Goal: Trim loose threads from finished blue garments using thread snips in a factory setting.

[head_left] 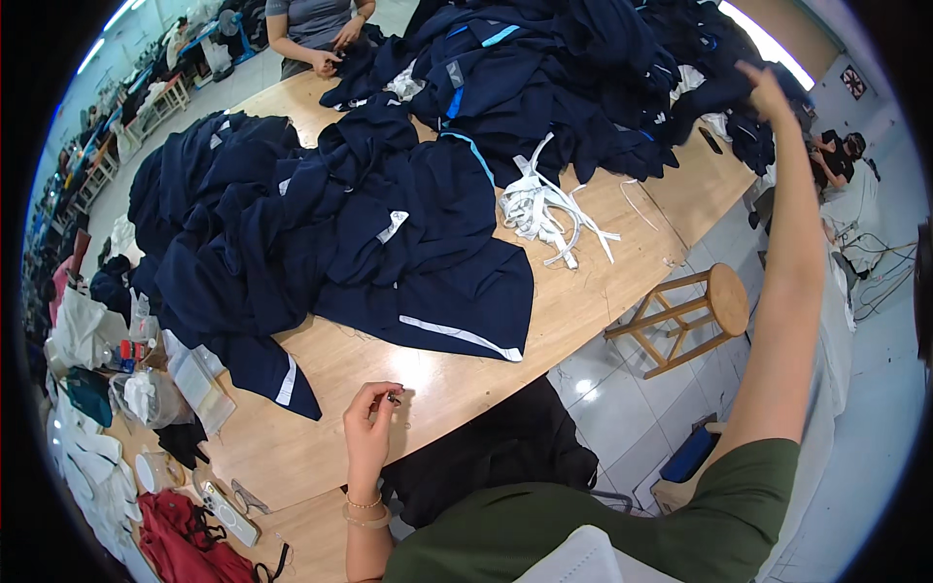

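Observation:
My left hand (369, 416) is closed over the near edge of the wooden table, its fingertips pinching a small dark thing (394, 397) too small to name. My right arm is stretched far out to the right. At its end my right hand (766, 95), fingers extended, is beside a large heap of navy garments (603, 78); no object shows plainly in it. Nearer to me lies a second pile of navy garments (243, 223), some with white strips along their edges. A bundle of white fabric strips (539, 209) rests between the piles.
A wooden stool (724, 301) stands right of the table (428, 379). At the left are a phone (230, 513), scissors (251, 497), a red cloth bag (185, 544) and plastic bags. Another person (316, 34) stands at the far side, hands on dark cloth. A black object (710, 140) lies far right.

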Demonstrator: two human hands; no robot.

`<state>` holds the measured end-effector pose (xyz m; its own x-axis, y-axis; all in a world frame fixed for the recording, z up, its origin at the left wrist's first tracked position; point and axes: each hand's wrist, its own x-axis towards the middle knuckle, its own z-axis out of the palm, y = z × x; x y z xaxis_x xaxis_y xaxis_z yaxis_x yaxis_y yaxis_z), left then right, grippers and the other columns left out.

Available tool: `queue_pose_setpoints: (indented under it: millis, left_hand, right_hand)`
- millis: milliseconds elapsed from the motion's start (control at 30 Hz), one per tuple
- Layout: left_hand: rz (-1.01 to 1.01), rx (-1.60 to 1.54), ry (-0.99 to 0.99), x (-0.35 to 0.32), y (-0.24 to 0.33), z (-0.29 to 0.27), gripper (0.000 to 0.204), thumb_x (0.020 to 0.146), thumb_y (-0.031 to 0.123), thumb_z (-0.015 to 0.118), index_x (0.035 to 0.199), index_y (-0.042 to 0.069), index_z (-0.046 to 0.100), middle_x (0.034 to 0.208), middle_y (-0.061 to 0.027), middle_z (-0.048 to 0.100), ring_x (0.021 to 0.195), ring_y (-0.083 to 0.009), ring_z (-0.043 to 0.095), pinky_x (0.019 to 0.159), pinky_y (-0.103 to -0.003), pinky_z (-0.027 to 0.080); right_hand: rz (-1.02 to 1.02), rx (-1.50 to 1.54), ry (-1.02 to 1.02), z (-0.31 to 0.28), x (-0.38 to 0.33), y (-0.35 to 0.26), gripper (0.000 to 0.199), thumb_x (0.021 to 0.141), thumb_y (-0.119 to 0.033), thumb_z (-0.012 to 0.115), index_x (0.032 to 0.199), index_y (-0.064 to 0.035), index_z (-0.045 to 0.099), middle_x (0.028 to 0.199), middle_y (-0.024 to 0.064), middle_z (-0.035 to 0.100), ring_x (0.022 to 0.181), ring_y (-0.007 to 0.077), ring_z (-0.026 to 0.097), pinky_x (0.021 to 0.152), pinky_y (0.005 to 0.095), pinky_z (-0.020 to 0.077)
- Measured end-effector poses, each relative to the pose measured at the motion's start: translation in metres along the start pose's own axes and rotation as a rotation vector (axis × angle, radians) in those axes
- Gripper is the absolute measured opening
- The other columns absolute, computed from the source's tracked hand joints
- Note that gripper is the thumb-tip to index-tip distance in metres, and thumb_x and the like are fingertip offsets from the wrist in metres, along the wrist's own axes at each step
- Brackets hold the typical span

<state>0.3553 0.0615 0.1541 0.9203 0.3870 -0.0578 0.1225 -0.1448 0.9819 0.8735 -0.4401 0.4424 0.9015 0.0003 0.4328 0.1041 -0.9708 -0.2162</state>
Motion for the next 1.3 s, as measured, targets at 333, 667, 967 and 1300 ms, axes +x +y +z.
queue_pose_setpoints:
  millis: [333,667,967,1300]
  left_hand:
    - [0.079,0.206,0.009,0.019,0.001,-0.020,0.016,0.086,-0.004,0.057,0.099,0.001,0.064,0.099,-0.0094,0.063,0.086,-0.0197,0.062,0.072,-0.027,0.048]
    - [0.581,0.587,0.210,0.161,0.021,-0.034,0.030,0.081,0.001,0.064,0.110,0.004,0.058,0.113,-0.0115,0.056,0.105,-0.0304,0.056,0.086,-0.035,0.046]
    - [0.408,1.453,0.216,0.206,0.047,-0.010,0.022,0.075,0.027,0.075,0.076,0.005,0.070,0.078,-0.0038,0.067,0.096,-0.0235,0.055,0.087,-0.044,0.035]
    - [0.462,0.094,0.529,0.210,0.245,-0.157,0.025,0.088,0.027,0.065,0.072,0.008,0.064,0.069,0.0033,0.054,0.065,-0.0080,0.045,0.062,-0.025,0.033]
  right_hand:
    - [-0.059,0.585,-0.559,0.176,-0.212,-0.071,0.043,0.082,0.005,0.045,0.118,-0.0110,0.062,0.085,0.0050,0.056,0.066,0.0142,0.062,0.049,0.0274,0.0520]
    - [-0.223,0.478,-0.166,0.248,-0.413,-0.175,0.045,0.081,0.007,0.049,0.123,-0.0085,0.058,0.136,0.0124,0.051,0.134,0.0332,0.038,0.110,0.0427,0.0238]
    - [-0.215,0.436,-0.063,0.254,-0.418,-0.173,0.050,0.077,0.012,0.049,0.123,-0.0075,0.056,0.139,0.0173,0.044,0.133,0.0362,0.037,0.109,0.0446,0.0267]
    - [-0.212,0.504,-0.020,0.257,-0.414,-0.172,0.048,0.075,0.011,0.050,0.120,-0.0058,0.057,0.137,0.0199,0.045,0.131,0.0377,0.039,0.107,0.0454,0.0291]
